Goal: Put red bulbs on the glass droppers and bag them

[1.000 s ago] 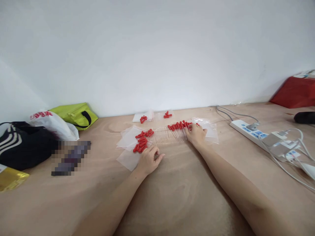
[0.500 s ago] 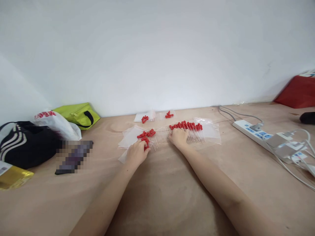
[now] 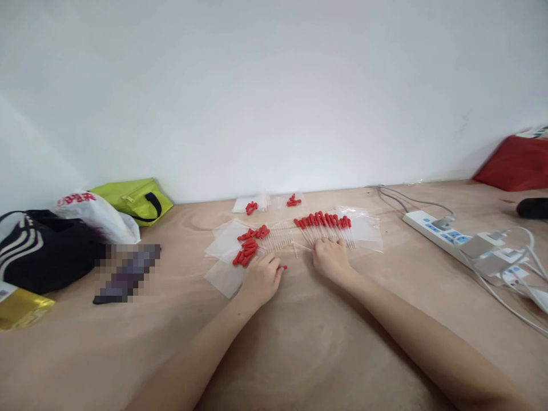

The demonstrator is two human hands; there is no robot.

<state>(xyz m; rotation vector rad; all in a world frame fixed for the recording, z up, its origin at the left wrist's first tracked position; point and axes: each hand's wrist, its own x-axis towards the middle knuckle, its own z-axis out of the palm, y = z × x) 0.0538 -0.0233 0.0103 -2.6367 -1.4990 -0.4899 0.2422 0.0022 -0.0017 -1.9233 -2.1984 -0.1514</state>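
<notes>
Sticks capped red [image 3: 320, 220] look finished, bare sticks [image 3: 281, 236] unfinished; my left fingers [image 3: 278, 275] pinch a cap [image 3: 285, 267], right fingers [image 3: 317, 249] a rod [image 3: 303, 246].

This looks like a plain room in a home or small office; which, I cannot tell. A wooden tabletop [image 3: 278, 365] meets a bare white wall [image 3: 274, 103] at 12 o'clock, soft bags [image 3: 47, 251] slump at 9, and a power strip [image 3: 434, 227] with chargers [image 3: 475, 245] lies toward 3.
</notes>
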